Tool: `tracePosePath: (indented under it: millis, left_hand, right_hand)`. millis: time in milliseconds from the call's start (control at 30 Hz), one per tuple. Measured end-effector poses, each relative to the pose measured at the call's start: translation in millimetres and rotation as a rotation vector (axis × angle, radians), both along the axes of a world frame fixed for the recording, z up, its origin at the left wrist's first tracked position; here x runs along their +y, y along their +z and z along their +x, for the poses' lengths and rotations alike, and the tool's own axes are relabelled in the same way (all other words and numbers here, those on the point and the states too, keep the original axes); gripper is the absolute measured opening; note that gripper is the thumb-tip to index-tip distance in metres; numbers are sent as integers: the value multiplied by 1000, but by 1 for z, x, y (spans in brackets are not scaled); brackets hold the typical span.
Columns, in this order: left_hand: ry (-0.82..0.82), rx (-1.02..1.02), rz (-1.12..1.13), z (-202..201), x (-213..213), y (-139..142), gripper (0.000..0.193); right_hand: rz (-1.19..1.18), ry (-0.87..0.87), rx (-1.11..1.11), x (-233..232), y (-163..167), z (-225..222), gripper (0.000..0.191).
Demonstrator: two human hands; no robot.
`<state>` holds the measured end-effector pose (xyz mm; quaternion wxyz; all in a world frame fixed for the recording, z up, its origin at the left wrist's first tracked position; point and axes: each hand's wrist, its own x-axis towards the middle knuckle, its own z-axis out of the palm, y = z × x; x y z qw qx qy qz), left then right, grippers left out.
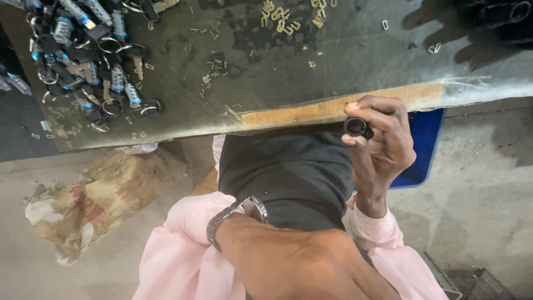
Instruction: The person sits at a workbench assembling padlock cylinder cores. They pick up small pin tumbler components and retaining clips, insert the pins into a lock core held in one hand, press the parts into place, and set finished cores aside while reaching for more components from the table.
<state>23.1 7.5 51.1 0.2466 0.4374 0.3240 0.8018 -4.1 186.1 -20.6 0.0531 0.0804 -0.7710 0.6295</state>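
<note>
My right hand (383, 147) is raised just below the table's front edge. It pinches a small black ring-shaped part (358, 128) between thumb and fingers. My left forearm crosses the bottom of the view, with a metal wristwatch (233, 215) on the wrist. Only a sliver of my left hand (252, 206) shows past the watch, resting against dark cloth (288, 166) in my lap. Its fingers are hidden. Pink sleeves show around both arms.
On the dark worn tabletop (311, 72) a heap of lock cylinders with keys and rings (89, 61) lies at far left. Small brass clips (283, 19) lie at the far middle. Below are a blue bin (425, 144), a crumpled brown sack (94, 200) and a wire basket (477, 283).
</note>
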Motion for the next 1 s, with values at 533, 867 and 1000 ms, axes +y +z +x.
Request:
tracePosePath:
  millis: [533, 867, 1000]
  left_hand:
    - [-12, -78, 45, -1, 8, -4, 29]
    - [-9, -100, 50, -14, 14, -6, 14]
    - [-13, -123, 33, -14, 14, -8, 9]
  right_hand:
    - [28, -23, 22, -4, 5, -2, 30]
    - [24, -32, 4, -10, 2, -3, 32]
    - [49, -57, 14, -11, 3, -3, 36]
